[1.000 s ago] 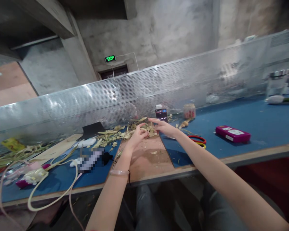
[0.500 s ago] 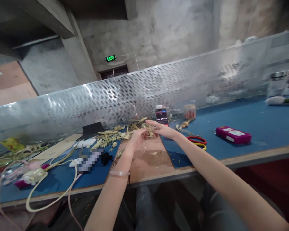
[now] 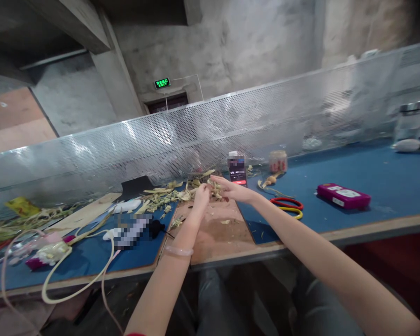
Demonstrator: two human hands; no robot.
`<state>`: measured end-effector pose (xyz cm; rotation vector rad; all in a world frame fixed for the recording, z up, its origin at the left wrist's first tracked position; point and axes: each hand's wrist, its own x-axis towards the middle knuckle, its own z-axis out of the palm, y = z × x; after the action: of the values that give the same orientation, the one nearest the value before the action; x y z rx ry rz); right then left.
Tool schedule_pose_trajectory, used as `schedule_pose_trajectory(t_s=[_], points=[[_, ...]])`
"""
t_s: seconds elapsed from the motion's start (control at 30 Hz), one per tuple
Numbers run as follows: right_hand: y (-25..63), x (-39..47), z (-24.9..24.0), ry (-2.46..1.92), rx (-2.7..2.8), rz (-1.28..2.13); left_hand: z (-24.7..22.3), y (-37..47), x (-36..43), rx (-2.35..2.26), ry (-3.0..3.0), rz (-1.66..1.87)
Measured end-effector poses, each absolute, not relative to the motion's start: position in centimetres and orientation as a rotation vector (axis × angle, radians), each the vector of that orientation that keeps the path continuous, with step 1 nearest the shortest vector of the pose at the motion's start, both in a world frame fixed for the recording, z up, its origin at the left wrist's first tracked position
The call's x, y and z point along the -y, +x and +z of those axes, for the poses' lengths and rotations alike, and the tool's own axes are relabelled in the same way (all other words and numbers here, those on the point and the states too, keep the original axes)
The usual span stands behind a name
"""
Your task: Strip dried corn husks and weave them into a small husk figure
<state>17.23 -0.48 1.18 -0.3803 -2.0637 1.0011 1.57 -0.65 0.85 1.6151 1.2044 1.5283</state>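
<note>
Near the back left corner of the bench (image 3: pixel 388 179), a crinkled yellow packet (image 3: pixel 21 206) is set among thin, stringy stalks (image 3: pixel 38 223); nearer the front edge, smooth pale tubing (image 3: pixel 56 301) is looped. Toward the middle, brittle, curled dried plant scraps (image 3: pixel 164 198) are strewn along the back edge and heaped at the far end of a flat, reddish-brown strip (image 3: pixel 220 233). At that heap the left hand (image 3: pixel 201 193) is held with fingers curled; whether anything is gripped cannot be told. Beside it, the right hand (image 3: pixel 235 190) is held open, its fingers stretched over the scraps. Behind it a slim, glossy phone (image 3: pixel 237 171) is propped upright. Farther right, a clear round jar (image 3: pixel 278 162) is placed near the back edge, red and yellow rings (image 3: pixel 287 202) are laid before it, and a rounded magenta box (image 3: pixel 343 197) is rested nearer the front edge.
</note>
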Motion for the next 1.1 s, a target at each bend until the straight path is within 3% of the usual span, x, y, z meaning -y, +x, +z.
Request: schedule_pose_trajectory(t_s=[0.37, 0.67, 1.1], points=[[17.0, 0.0, 0.8, -0.347, 1.914, 1.108, 0.8, 1.2, 0.1, -1.336, 1.746, 1.817], [15.5, 0.7, 1.0, -0.447, 1.771, 0.909, 1.0, 0.9, 0.9, -1.576, 1.71, 2.046], [16.1, 0.6, 1.1, -0.618, 1.778, 0.76, 0.9, 2.1, 2.1, -1.476, 2.077, 1.909]])
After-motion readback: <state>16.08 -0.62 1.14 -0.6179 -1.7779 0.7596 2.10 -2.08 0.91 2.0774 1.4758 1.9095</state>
